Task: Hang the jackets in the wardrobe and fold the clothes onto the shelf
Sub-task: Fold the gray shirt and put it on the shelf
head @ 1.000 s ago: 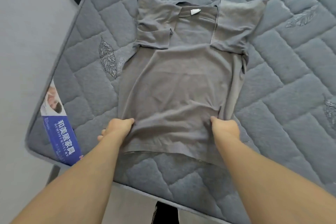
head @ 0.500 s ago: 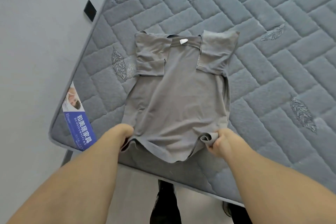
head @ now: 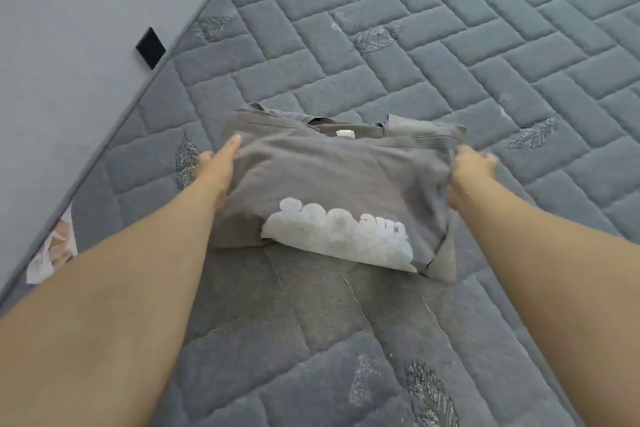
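Bedroom: quilted mattress (head: 450,55) by wall (head: 86,10)

Both arms outstretched, left hand (head: 216,168) and right hand (head: 469,166) pinching cloth.

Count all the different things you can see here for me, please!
Grey T-shirt: 1
Hands, left hand and right hand: 2
Quilted grey mattress: 1
Black wall plate: 1
Mattress label: 1
Total: 6
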